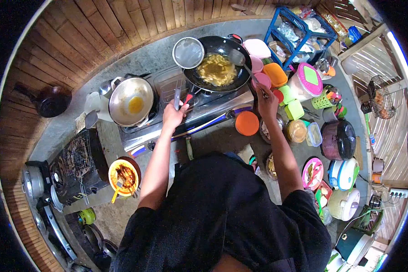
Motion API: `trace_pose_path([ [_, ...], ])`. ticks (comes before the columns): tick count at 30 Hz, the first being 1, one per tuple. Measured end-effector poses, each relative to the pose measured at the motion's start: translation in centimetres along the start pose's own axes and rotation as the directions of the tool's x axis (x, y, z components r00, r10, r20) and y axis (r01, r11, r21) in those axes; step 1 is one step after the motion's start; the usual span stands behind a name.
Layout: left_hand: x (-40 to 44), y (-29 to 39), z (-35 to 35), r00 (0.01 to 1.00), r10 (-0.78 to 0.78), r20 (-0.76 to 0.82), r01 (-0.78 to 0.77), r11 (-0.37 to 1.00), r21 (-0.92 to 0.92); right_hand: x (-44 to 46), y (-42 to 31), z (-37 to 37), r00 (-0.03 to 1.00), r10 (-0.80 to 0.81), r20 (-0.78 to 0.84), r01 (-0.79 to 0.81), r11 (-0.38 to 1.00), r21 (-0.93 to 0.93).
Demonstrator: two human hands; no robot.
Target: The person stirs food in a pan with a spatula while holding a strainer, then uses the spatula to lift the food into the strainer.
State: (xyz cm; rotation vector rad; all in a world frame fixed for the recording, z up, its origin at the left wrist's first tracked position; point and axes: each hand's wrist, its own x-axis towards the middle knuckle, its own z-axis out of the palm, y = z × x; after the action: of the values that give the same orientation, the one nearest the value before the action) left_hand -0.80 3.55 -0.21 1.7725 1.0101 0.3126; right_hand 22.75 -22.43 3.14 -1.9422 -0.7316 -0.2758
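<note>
My left hand is closed on the handle of a round mesh strainer, which rests over the left rim of a black wok. Pale pieces of food lie in bubbling oil inside the wok. My right hand grips the long handle of a metal spatula, its blade at the right side of the wok. The wok's red handle points toward my left hand. To the left, a silver pan holds a little yellow liquid.
An orange bowl with dark red sauce and a charcoal grill are at the left. Plastic containers, a blue rack and a dark pot crowd the right. A hose runs before the stove.
</note>
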Motion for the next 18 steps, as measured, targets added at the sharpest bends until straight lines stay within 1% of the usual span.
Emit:
trace_pose_path([
  [1,0.1,-0.1,0.0,1.0,0.0,-0.004,0.0,1.0,-0.002,-0.1,0.0,0.0,0.999,0.008,-0.032,-0.009,0.999,-0.037],
  [2,0.2,-0.3,0.0,1.0,0.008,-0.003,-0.008,1.0,0.005,-0.3,0.0,-0.1,1.0,0.007,-0.03,-0.008,0.999,-0.037],
  [4,0.2,-0.2,0.1,1.0,0.017,0.0,-0.017,1.0,0.01,-0.5,-0.3,-0.4,0.998,-0.058,0.002,0.058,0.997,-0.058],
  [5,0.2,-0.2,0.1,1.0,0.015,-0.002,-0.015,1.0,0.015,-0.7,0.2,-0.3,0.998,-0.059,0.003,0.059,0.997,-0.059],
  [7,0.0,0.0,0.0,1.0,0.012,-0.004,-0.012,1.0,0.018,-1.2,1.1,0.0,1.0,-0.003,0.01,0.003,1.0,0.011],
  [8,-0.1,0.1,0.0,1.0,0.008,-0.003,-0.008,1.0,0.017,-1.5,1.6,0.1,1.0,-0.004,0.011,0.004,1.0,0.011],
  [10,0.1,-0.1,0.1,1.0,0.004,-0.003,-0.003,1.0,0.013,-2.3,0.7,0.1,0.981,0.171,0.088,-0.185,0.963,0.193],
  [11,0.2,-0.4,0.2,1.0,0.025,-0.013,-0.025,1.0,-0.001,-2.5,0.3,0.2,0.981,0.171,0.089,-0.185,0.963,0.193],
  [12,0.2,-0.5,0.3,0.999,0.048,-0.024,-0.048,0.999,-0.014,-2.6,-0.7,0.3,0.939,0.294,0.178,-0.337,0.887,0.315],
  [13,0.3,-0.5,0.3,0.998,0.05,-0.023,-0.05,0.999,-0.013,-2.7,-1.3,0.4,0.875,0.395,0.279,-0.481,0.772,0.415],
  [14,0.3,-0.6,0.3,0.998,0.054,-0.026,-0.054,0.999,0.0,-2.7,-1.7,0.6,0.876,0.396,0.277,-0.48,0.772,0.417],
  [16,0.2,-0.4,0.2,0.998,0.061,-0.027,-0.06,0.998,0.015,-2.5,-2.4,1.0,0.842,0.425,0.334,-0.54,0.667,0.513],
  [18,0.1,-0.2,0.0,1.0,0.014,-0.004,-0.014,1.0,0.026,-2.2,-3.4,1.0,0.83,0.444,0.337,-0.557,0.645,0.524],
])
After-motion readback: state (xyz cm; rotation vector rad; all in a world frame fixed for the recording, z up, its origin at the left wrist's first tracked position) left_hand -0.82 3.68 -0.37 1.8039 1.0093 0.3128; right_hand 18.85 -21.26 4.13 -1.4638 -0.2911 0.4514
